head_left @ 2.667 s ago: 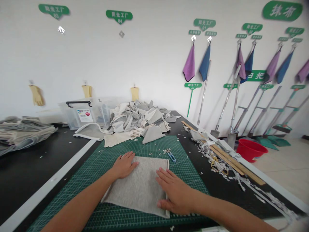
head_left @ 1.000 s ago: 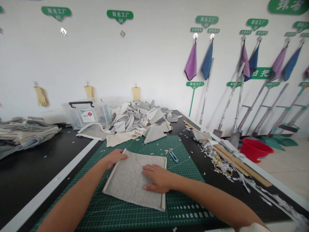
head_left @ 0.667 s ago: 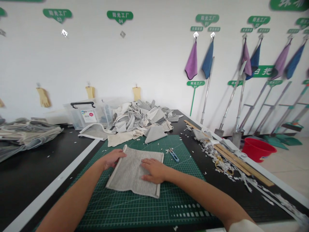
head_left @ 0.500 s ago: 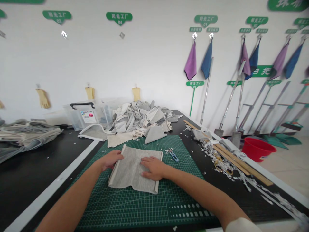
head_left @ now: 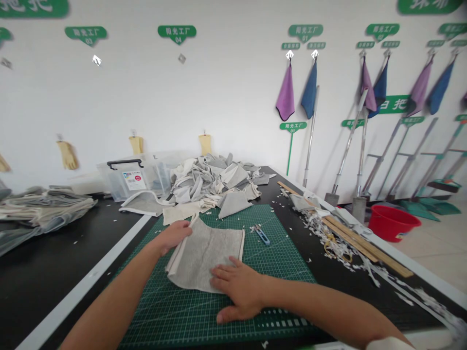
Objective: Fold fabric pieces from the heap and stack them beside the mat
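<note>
A grey fabric piece with pale edges (head_left: 209, 250) lies on the green cutting mat (head_left: 160, 311). My left hand (head_left: 178, 234) grips its left edge, thumb and fingers closed on the cloth, and that side is lifted off the mat. My right hand (head_left: 241, 289) rests with spread fingers over the lower right corner, fingertips on the cloth and thumb over the mat. Blue-handled thread snips (head_left: 261, 235) lie on the mat to the right of the fabric.
Behind the mat is a heap of grey and white cloth pieces (head_left: 211, 177), beside a clear plastic box (head_left: 116, 181). A cloth stack (head_left: 47, 209) lies at left. Wooden strips (head_left: 365, 248) and white scraps line the right edge; a red bucket (head_left: 392, 223) stands beyond.
My right hand has slid down toward me, from the middle of the fabric to its lower right corner. The left edge has risen a little in my left hand.
</note>
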{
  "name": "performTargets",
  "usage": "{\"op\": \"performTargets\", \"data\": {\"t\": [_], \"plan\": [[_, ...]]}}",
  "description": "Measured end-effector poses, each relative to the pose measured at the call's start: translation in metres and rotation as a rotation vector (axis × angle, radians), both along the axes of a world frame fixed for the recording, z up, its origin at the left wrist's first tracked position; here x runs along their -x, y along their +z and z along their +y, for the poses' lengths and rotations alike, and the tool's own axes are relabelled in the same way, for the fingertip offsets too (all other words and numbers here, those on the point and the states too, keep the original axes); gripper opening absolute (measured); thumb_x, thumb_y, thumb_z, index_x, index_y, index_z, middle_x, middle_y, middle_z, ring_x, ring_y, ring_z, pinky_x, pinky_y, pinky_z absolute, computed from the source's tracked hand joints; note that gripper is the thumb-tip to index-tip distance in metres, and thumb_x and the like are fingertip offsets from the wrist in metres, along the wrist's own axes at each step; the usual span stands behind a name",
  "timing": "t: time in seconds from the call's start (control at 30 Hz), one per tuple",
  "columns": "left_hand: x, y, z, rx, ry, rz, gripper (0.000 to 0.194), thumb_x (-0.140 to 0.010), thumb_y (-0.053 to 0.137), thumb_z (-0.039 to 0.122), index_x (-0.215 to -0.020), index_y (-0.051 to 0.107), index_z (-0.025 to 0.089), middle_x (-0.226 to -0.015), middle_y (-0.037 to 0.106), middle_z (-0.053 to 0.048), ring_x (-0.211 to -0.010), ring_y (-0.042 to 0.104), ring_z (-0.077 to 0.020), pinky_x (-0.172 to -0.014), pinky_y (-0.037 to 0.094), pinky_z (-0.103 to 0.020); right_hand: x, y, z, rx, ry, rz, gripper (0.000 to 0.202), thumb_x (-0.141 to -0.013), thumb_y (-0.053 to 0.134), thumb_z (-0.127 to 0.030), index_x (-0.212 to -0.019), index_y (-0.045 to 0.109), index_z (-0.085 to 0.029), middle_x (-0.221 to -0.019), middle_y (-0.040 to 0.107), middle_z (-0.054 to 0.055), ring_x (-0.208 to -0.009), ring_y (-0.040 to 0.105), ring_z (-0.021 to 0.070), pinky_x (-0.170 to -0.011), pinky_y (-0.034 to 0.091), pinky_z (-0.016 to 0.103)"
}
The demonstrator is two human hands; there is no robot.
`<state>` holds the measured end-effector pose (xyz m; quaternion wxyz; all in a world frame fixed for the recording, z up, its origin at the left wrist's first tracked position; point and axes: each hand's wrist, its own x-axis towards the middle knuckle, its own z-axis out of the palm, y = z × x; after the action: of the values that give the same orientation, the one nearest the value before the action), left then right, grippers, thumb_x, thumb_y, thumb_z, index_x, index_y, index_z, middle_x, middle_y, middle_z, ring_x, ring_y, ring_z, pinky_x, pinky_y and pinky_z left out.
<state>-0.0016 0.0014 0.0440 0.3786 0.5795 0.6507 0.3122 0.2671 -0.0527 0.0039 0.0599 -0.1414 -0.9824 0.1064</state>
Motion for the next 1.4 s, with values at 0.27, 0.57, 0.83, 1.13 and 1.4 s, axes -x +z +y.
{"op": "performTargets", "data": {"t": [0.27, 0.57, 0.83, 1.13, 1.4], "plan": [[-0.066, -0.006, 0.008, -0.038, -0.183, 0.079, 0.015, -0.067, 0.043, 0.022, -0.078, 0.052, 0.017, -0.057, 0.042, 0.005, -0.044, 0.043, -0.0091, -0.034, 0.03, -0.017, -0.013, -0.01, -0.023, -0.029, 0.094, 0.067, 0.071, -0.081, 0.044, -0.055, -0.134, 0.032, -0.008, -0.139, 0.032, 0.018, -0.129, 0.027, 0.027, -0.107, 0.015, 0.043], [-0.109, -0.035, 0.023, -0.006, -0.248, 0.149, 0.017, -0.07, 0.043, 0.021, -0.083, 0.053, 0.017, -0.056, 0.042, 0.004, -0.038, 0.041, -0.0079, -0.031, 0.029, -0.016, -0.012, -0.03, -0.016, -0.242, 0.298, 0.093, 0.061, -0.077, 0.053, -0.05, -0.122, 0.045, -0.009, -0.13, 0.046, 0.014, -0.123, 0.037, 0.0253, -0.106, 0.021, 0.035], [-0.121, -0.045, 0.021, 0.017, -0.294, 0.258, 0.021, -0.071, 0.044, 0.022, -0.088, 0.056, 0.019, -0.058, 0.044, 0.004, -0.037, 0.04, -0.0076, -0.03, 0.024, -0.016, -0.009, -0.033, -0.017, -0.253, 0.327, 0.09, 0.058, -0.077, 0.053, -0.049, -0.12, 0.047, -0.01, -0.128, 0.048, 0.012, -0.119, 0.042, 0.0237, -0.103, 0.028, 0.03], [-0.127, -0.047, 0.017, -0.017, -0.329, 0.285, 0.026, -0.07, 0.043, 0.021, -0.093, 0.056, 0.018, -0.06, 0.048, 0.003, -0.037, 0.04, -0.0083, -0.032, 0.025, -0.018, -0.012, -0.032, -0.019, -0.197, 0.32, 0.089, 0.058, -0.079, 0.052, -0.048, -0.122, 0.044, -0.01, -0.13, 0.046, 0.012, -0.122, 0.039, 0.0235, -0.102, 0.029, 0.029], [-0.131, -0.049, 0.015, -0.018, -0.308, 0.307, 0.026, -0.07, 0.044, 0.022, -0.092, 0.057, 0.017, -0.059, 0.051, 0.002, -0.037, 0.04, -0.0084, -0.033, 0.024, -0.017, -0.012, -0.033, -0.022, -0.349, 0.303, 0.08, 0.053, -0.082, 0.044, -0.047, -0.121, 0.045, -0.011, -0.129, 0.047, 0.01, -0.118, 0.043, 0.0244, -0.097, 0.035, 0.031]]}}
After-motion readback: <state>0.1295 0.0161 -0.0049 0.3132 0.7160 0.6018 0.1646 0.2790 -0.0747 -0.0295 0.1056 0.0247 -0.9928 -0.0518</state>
